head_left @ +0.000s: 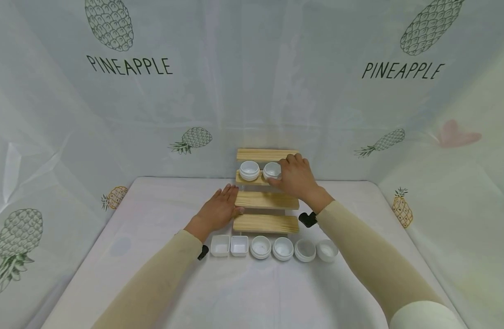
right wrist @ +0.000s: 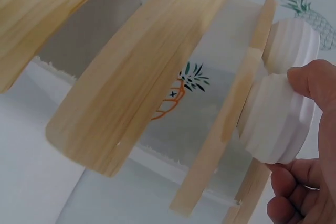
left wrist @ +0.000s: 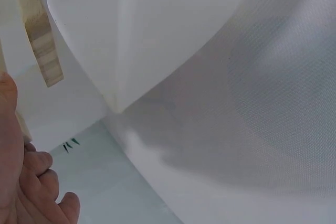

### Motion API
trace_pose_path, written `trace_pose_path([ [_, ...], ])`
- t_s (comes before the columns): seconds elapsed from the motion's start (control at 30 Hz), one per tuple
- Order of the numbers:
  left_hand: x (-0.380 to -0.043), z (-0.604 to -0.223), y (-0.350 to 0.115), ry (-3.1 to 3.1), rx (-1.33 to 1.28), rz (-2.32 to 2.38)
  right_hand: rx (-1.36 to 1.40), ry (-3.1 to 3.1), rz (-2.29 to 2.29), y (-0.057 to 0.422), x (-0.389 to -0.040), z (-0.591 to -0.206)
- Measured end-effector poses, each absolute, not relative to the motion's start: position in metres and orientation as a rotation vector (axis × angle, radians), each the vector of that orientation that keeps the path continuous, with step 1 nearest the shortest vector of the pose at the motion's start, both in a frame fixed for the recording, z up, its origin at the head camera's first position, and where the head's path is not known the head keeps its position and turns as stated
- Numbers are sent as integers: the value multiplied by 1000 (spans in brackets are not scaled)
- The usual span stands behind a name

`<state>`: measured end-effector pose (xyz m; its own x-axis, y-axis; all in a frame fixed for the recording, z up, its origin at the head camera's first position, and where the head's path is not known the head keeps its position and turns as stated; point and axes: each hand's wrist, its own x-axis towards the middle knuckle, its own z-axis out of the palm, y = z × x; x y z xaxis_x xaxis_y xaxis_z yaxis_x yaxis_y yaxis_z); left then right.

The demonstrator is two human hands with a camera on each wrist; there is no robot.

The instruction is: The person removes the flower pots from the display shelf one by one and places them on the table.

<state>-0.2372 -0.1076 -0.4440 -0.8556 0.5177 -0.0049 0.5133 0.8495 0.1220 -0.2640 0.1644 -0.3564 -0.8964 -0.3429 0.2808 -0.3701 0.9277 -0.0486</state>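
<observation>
A stepped rack with wooden slats [head_left: 266,224] and whitish side panels stands at the back of the table. On its second slat from the top sit two round white bowls; the left bowl [head_left: 249,170] stands by itself. My right hand [head_left: 295,176] holds the right bowl [right wrist: 275,119] between thumb and fingers, and that bowl touches the slat. My left hand [head_left: 219,208] rests against the rack's left side, fingers fairly straight, thumb near a lower slat. In the left wrist view only part of the left hand [left wrist: 26,182] shows, beside a slat end [left wrist: 44,45].
In front of the rack runs a row of white dishes: two square dishes [head_left: 239,246] at left, then several round bowls [head_left: 282,248]. A pineapple-print sheet [head_left: 252,91] hangs close behind the rack. White cloth [head_left: 244,292] covers the table.
</observation>
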Motion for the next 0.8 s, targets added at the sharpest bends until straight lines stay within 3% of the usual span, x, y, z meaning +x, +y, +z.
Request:
trace_pose_path([
  [0.8, -236, -441, -107, 2978, 828, 175, 676, -2566, 44, 205, -245, -368],
])
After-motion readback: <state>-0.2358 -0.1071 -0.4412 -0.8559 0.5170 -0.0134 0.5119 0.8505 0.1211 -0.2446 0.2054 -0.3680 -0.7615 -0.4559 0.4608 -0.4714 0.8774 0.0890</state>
